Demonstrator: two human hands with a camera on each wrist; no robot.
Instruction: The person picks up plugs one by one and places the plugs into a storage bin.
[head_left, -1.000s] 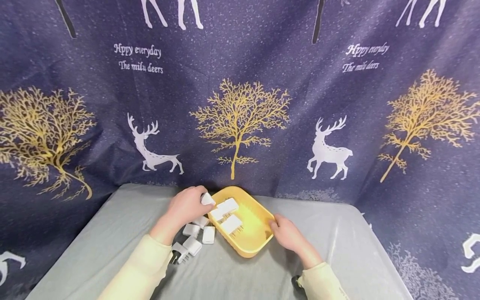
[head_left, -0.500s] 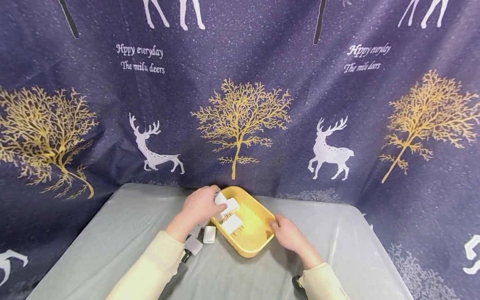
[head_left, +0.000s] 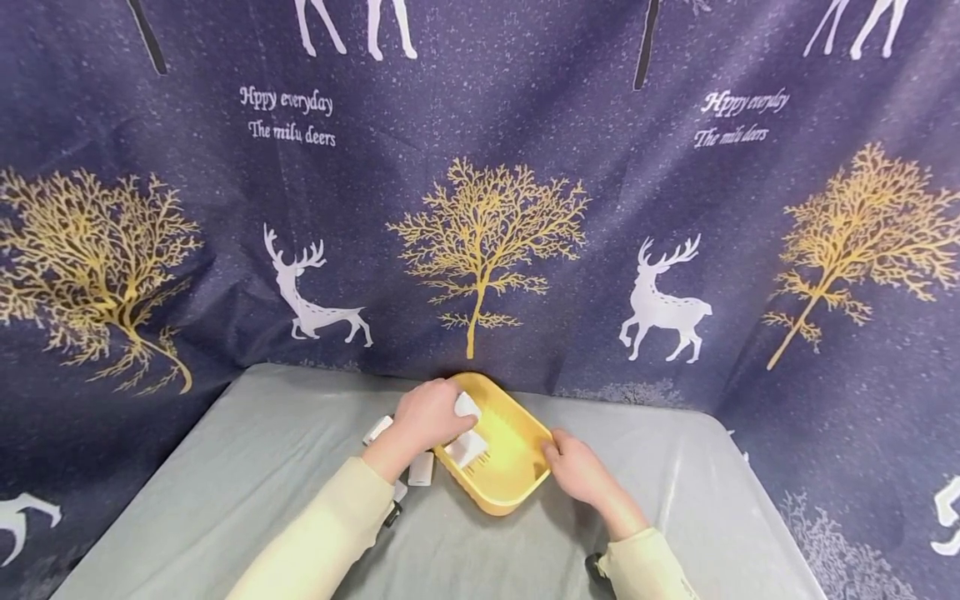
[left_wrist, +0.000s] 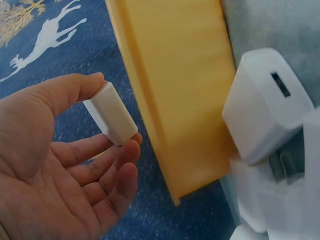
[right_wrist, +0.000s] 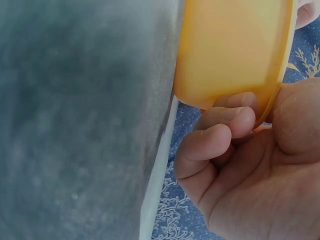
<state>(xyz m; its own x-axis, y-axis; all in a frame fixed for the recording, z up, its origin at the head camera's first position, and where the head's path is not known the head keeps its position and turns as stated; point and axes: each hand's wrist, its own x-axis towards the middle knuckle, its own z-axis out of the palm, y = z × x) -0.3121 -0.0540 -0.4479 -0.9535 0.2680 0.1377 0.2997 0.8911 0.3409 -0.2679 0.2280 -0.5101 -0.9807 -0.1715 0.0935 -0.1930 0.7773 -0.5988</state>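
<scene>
My left hand [head_left: 427,415] reaches over the left side of a yellow plastic bin [head_left: 501,505]. In the left wrist view, its thumb and fingers pinch a white charger plug [left_wrist: 111,114]. Another white charger [head_left: 467,448], its prongs showing, lies inside the bin below that hand. My left hand hides part of the bin's left end and whatever lies under it. At the bin's right rim is my right hand [head_left: 581,468], thumb on one side and fingers curled on the other, gripping the edge.
Left of the bin, on the grey-covered table [head_left: 720,517], lie loose white chargers, among them one by the bin wall [head_left: 421,469] and one farther back [head_left: 377,429]; my left forearm partly covers the group. A dark blue deer-print cloth [head_left: 525,275] hangs behind the table.
My left hand has moved right, carrying a white charger from the bin's left edge to over its inside. My right hand keeps its grip on the rim, and the bin stays put.
</scene>
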